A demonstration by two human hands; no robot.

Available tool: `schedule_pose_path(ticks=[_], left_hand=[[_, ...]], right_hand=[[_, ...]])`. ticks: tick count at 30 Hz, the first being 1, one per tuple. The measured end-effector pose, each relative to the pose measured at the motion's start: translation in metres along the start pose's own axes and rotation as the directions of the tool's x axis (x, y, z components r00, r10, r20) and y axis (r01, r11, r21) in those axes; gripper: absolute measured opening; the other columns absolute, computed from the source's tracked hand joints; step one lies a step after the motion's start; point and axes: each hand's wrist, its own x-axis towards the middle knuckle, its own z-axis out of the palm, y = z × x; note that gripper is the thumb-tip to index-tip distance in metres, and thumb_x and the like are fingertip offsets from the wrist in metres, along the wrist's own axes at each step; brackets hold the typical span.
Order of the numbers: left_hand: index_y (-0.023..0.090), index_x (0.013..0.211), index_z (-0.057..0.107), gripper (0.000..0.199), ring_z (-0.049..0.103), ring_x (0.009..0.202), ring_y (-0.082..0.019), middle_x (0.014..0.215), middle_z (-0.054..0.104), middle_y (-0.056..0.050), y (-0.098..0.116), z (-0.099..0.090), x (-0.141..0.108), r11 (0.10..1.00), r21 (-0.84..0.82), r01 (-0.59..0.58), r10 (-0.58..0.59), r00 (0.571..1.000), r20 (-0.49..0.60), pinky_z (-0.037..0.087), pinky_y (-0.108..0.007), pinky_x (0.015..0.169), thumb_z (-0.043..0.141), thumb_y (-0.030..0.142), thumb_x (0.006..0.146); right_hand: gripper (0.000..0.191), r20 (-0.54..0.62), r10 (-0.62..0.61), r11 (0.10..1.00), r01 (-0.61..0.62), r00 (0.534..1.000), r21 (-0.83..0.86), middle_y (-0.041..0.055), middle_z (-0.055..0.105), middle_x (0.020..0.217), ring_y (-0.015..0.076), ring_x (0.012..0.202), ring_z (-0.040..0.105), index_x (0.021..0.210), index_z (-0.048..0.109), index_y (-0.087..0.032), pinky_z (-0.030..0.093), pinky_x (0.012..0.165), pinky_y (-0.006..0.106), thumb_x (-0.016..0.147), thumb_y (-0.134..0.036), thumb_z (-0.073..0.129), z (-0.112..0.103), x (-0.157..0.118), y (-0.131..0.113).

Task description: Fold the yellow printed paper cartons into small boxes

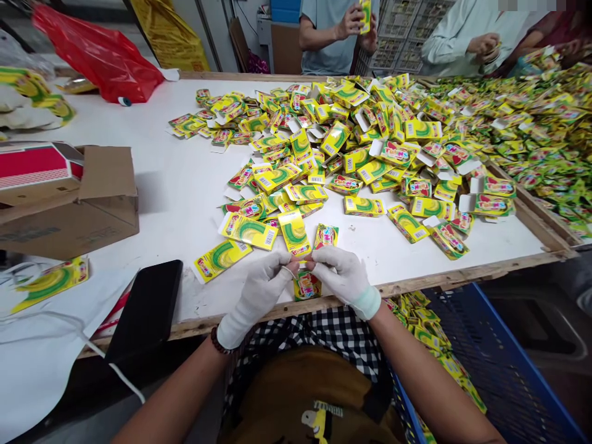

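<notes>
Both my hands wear white gloves whose fingertips leave bare skin showing. My left hand [263,285] and my right hand [343,275] meet at the table's front edge, thumbs and fingers pinched together at the upper end of a small green and yellow candy box [308,286]. The fingers hide that end, so its flap cannot be made out fully. Just beyond the fingertips lie a yellow box [294,233] and a box with colourful lettering [327,235]. To the left of them rest two more yellow boxes, one of them [222,260] nearest my left hand.
A large heap of boxes [333,135] covers the table's far side. Wooden strips [527,209] divide off a pile of packets [546,135]. A black phone [150,302] and cardboard carton [106,203] stand left. A blue crate [504,364] is below right. Co-workers [340,37] work opposite.
</notes>
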Motion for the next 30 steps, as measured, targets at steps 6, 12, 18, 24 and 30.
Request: schedule_pose_path(ticks=[6,12,18,24,30], left_hand=[[0.020,0.111,0.065,0.026,0.066,0.097,-0.020,0.106,0.071,-0.008,-0.004,-0.004,-0.017,0.960,0.160,-0.232,0.228,0.973,0.042,0.054,-0.034,0.088,0.061,0.022,0.085],[0.021,0.105,0.065,0.022,0.067,0.093,-0.017,0.103,0.070,-0.007,-0.004,0.000,-0.016,0.909,0.219,-0.355,0.350,0.935,0.064,0.056,-0.031,0.082,0.057,0.013,0.087],[0.021,0.100,0.065,0.018,0.068,0.089,-0.016,0.099,0.071,-0.005,-0.003,0.000,-0.016,0.925,0.196,-0.326,0.321,0.945,0.058,0.056,-0.028,0.080,0.060,0.013,0.085],[0.020,0.100,0.065,0.017,0.069,0.085,-0.017,0.096,0.072,-0.004,-0.004,0.002,-0.018,0.940,0.225,-0.258,0.262,0.965,0.014,0.057,-0.029,0.079,0.062,0.017,0.084],[0.021,0.104,0.063,0.022,0.068,0.083,-0.015,0.094,0.071,-0.004,-0.002,0.003,-0.017,0.926,0.223,-0.306,0.312,0.950,0.008,0.056,-0.027,0.076,0.062,0.014,0.084]], right_hand=[[0.021,0.006,-0.193,0.980,0.193,0.981,0.045,0.0055,0.072,0.105,0.0191,0.096,0.068,0.106,0.071,-0.027,0.056,0.086,0.035,0.091,-0.024,0.056,-0.004,-0.014,0.007],[0.029,0.063,-0.173,0.983,0.168,0.983,0.080,0.0092,0.063,0.126,0.0237,0.114,0.062,0.116,0.068,-0.026,0.052,0.098,0.042,0.090,-0.031,0.057,-0.005,-0.022,0.013],[0.041,0.023,-0.036,0.963,0.029,0.999,0.267,0.0100,0.067,0.118,0.0241,0.109,0.064,0.121,0.063,-0.025,0.052,0.096,0.041,0.092,-0.051,0.052,-0.001,-0.029,0.009],[0.049,0.014,0.119,0.939,-0.117,0.993,0.324,0.0096,0.068,0.113,0.0249,0.104,0.065,0.118,0.062,-0.023,0.053,0.093,0.041,0.089,-0.060,0.050,-0.003,-0.036,0.012],[0.017,-0.047,-0.052,0.992,0.057,0.998,0.112,0.0063,0.071,0.104,0.0208,0.100,0.065,0.101,0.070,-0.026,0.054,0.090,0.038,0.090,-0.027,0.057,-0.002,-0.028,0.010]])
